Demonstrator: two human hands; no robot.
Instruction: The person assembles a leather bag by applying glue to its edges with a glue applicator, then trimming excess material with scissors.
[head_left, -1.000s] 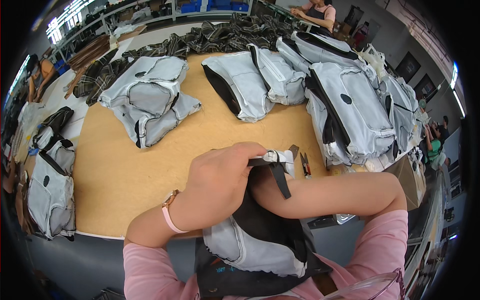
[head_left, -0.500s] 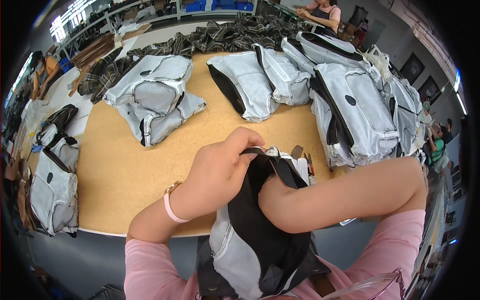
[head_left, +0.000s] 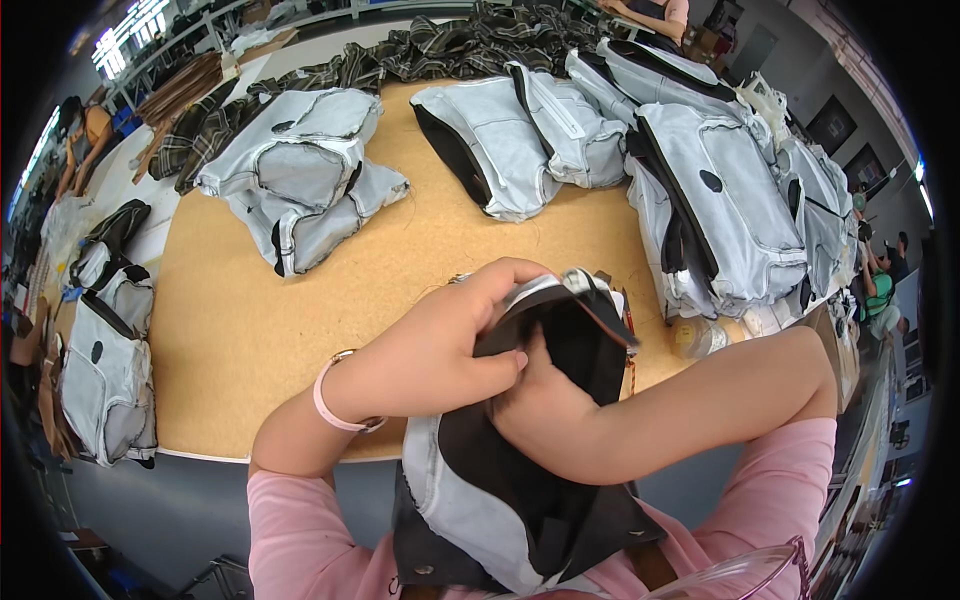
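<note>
A black and pale grey sewn bag (head_left: 465, 500), seemingly inside out, stands close in front of me at the table's near edge. My left hand (head_left: 455, 335) pinches the rim of its opening, the thumb on the black inner side. Reaching into the mouth of the bag, my right hand (head_left: 545, 395) has its fingers mostly hidden by the black fabric. Whether those fingers hold anything cannot be made out. A dark flap edge of the bag (head_left: 605, 315) curls up to the right of the opening.
Similar grey bags lie on the tan table (head_left: 300, 340): a pair at left (head_left: 310, 170), several at right (head_left: 715, 200), one at the far left edge (head_left: 108, 370). Plaid fabric (head_left: 440, 50) is heaped along the back. A small clear jar (head_left: 697, 338) stands near my right forearm. Other people work farther off.
The bag's mouth has opened wider toward me. My left hand has turned, its thumb now showing on the inner side. My right hand has drawn back slightly, and more of it is visible.
</note>
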